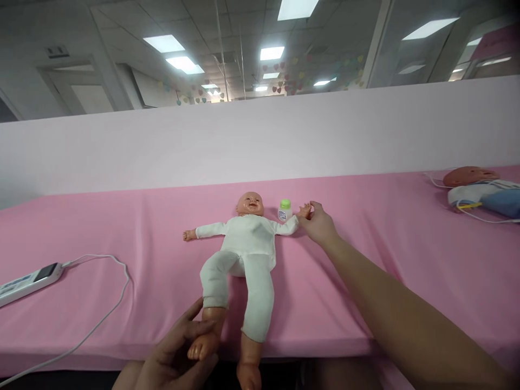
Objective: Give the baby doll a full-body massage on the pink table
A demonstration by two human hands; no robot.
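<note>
A baby doll (252, 235) in a white top and white trousers lies on its back on the pink-covered table, its head toward the wall and its feet at the near edge. My left hand (182, 346) is wrapped round the doll's ankle and foot on the left side. With thumb and fingers, my right hand (319, 222) grips the doll's small hand on the right side, that arm stretched outward. A small bottle with a green cap (285, 209) stands between the doll's head and my right hand.
On the pink cover (162, 216), a white device (30, 284) with a cable lies at the left. Another doll (483, 189), in white and blue cloth with thin tubes, lies at the far right. A white low wall (260, 141) runs behind the table.
</note>
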